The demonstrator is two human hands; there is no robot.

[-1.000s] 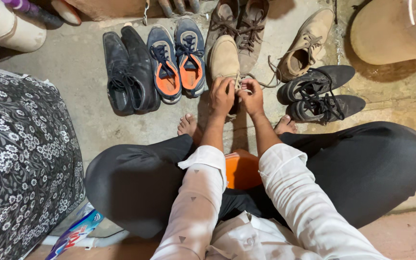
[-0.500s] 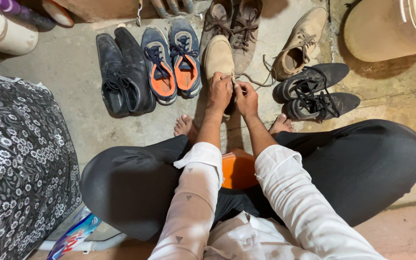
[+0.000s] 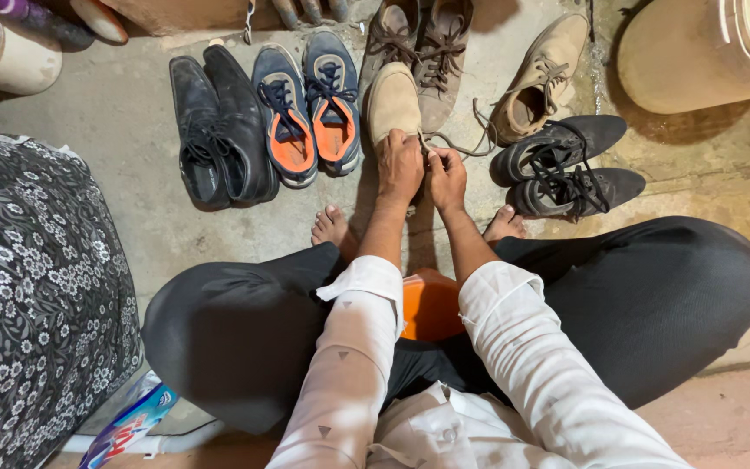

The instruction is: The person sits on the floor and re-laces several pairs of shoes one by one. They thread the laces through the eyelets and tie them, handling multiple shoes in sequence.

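Observation:
A tan suede shoe (image 3: pixel 393 102) lies toe-away on the concrete floor in front of me. My left hand (image 3: pixel 400 167) rests over its rear part, fingers curled down on it. Beside it my right hand (image 3: pixel 448 177) pinches the shoe's lace (image 3: pixel 455 146), which trails off to the right. Its tan mate (image 3: pixel 538 81) lies a little farther right, tilted. I squat in black trousers and white sleeves, my bare feet either side of my forearms.
Black dress shoes (image 3: pixel 219 130), blue-and-orange trainers (image 3: pixel 310 108), brown lace-ups (image 3: pixel 423 48) and black lace-ups (image 3: pixel 566 165) line the floor. A beige bucket (image 3: pixel 696 56) stands top right. Flowered cloth (image 3: pixel 36 287) fills the left. An orange stool (image 3: pixel 431 304) sits under me.
Both hands stay on the tan shoe with small finger shifts on the lace. The view has drifted slightly, so everything sits a little higher and leftward.

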